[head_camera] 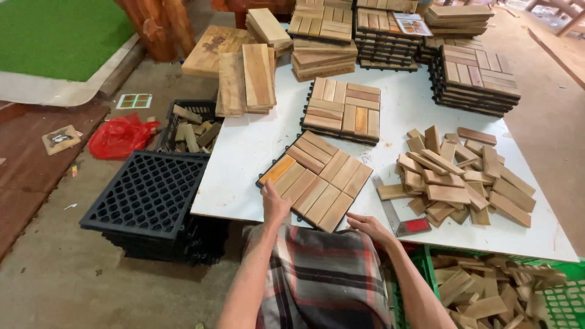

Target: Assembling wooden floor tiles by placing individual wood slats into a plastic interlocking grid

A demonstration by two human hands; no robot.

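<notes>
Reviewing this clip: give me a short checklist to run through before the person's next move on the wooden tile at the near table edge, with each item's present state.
1. Left hand on the wooden tile: ok, it touches the near left edge.
2. Right hand on the tile: ok, at the near corner.
3. Tile fully supported by the white table: not ok, its near corner seems to overhang the edge.
4. All slats seated in the tile: cannot tell.
5. Loose slat pile apart from the tile: ok.
6. Metal square ruler out of the way: cannot tell, it lies close to the right hand.
</notes>
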